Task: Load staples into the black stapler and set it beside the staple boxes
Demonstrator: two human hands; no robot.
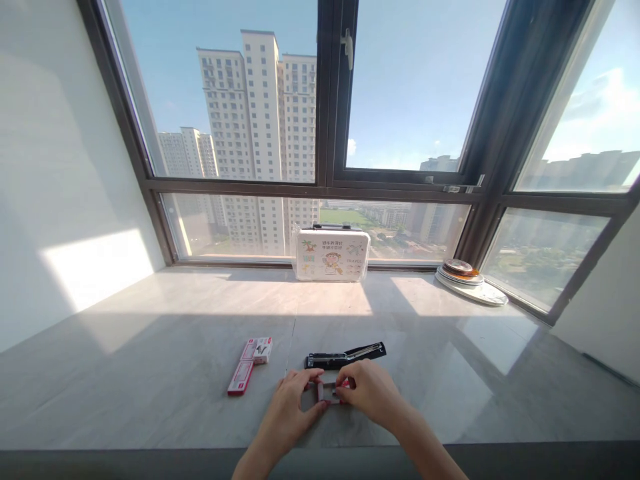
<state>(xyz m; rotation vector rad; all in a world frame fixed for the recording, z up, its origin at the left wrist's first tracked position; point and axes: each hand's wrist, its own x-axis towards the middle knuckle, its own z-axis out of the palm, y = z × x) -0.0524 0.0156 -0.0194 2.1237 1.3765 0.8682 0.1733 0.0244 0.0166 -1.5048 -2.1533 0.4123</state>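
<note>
A small open box (321,392) with red and white edges and grey contents, which look like staples, lies near the counter's front edge. My left hand (289,408) grips its left end between thumb and fingers. My right hand (373,392) is closed in a pinch at the box's right end; its fingers hide what they hold, if anything. Just beyond both hands lies a black stapler (327,361), folded wide open with its metal rail showing. Left of the hands are a red-and-white flat box (241,373) and a small white box (263,350) with a stapler picture.
A white case (333,256) with cartoon prints and a dark handle stands against the window. Stacked plates (493,294) sit in the far right corner. The grey marble-look counter (150,380) ends at a front edge close to my wrists.
</note>
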